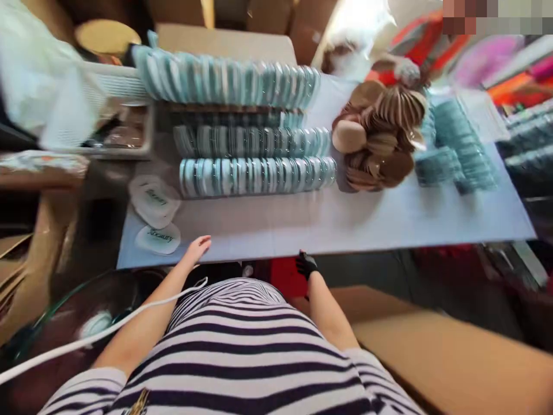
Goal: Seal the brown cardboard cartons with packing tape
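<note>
My left hand [196,249] is bare and rests at the near edge of the white table [345,225], fingers stretched out and holding nothing. Close to it lie white oval lids [156,202] with dark lettering. My right hand [306,265] wears a black glove and sits just below the table's near edge; its fingers look curled and I cannot see anything in them. Long rows of teal round compacts [257,176] stand on edge across the table's middle. A heap of brown round puffs [380,138] lies to their right.
More stacked teal compacts [458,147] sit at the right. A tray [125,132] with dark items and a white plastic bag [38,75] are at the left. Cardboard boxes [440,351] stand by my right side. A white cable [108,328] crosses my left arm.
</note>
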Demonstrator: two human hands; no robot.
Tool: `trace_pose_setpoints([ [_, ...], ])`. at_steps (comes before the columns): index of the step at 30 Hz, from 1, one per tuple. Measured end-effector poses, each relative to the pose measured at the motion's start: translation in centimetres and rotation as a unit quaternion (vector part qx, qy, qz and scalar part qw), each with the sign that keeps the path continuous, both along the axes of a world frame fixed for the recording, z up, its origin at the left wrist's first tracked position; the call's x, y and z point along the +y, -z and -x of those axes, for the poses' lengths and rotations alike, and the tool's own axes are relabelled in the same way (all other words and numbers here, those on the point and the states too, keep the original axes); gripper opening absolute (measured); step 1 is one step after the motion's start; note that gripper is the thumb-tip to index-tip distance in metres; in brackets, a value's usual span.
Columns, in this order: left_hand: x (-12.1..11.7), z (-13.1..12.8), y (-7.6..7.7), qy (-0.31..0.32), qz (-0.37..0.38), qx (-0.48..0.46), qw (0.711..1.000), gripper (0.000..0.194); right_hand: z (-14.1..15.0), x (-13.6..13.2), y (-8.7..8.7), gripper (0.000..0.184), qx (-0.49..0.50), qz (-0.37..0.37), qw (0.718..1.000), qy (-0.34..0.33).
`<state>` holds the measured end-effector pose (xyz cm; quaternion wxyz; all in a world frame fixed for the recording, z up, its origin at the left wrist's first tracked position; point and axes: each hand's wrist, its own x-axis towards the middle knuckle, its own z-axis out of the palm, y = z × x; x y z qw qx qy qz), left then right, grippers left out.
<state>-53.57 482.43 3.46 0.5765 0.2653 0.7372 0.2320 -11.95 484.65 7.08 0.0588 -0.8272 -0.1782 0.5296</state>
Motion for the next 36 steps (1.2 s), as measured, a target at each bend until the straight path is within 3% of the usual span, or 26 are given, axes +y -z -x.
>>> trace_pose_setpoints([
  [5, 4.2, 0.0, 2.0, -0.015, 0.046, 0.002, 0.999, 0.054, -3.4, 1.9, 2.2, 0.027, 0.006, 0.008, 0.994, 0.111],
  [10, 6.9, -1.5, 1.8, 0.017, 0.064, -0.021, 0.998, 0.049, -3.3, 2.4, 2.2, 0.027, -0.024, 0.003, 0.988, 0.153],
  [16, 8.2, -1.3, 1.5, 0.016, 0.086, -0.045, 0.995, 0.033, -1.8, 2.9, 1.8, 0.023, -0.042, -0.007, 0.983, 0.18],
  [20, 8.4, -0.7, 1.4, 0.017, 0.083, -0.055, 0.995, 0.027, -1.2, 3.3, 1.8, 0.023, -0.052, -0.011, 0.98, 0.193],
  [26, 9.3, 0.1, 2.5, 0.01, 0.086, -0.071, 0.994, 0.024, -1.2, 3.9, 2.3, 0.023, -0.057, 0.006, 0.979, 0.193],
  [36, 10.1, 4.1, 2.5, -0.015, 0.12, -0.098, 0.988, 0.027, 2.6, 4.6, 3.1, 0.019, -0.046, 0.043, 0.99, 0.126],
])
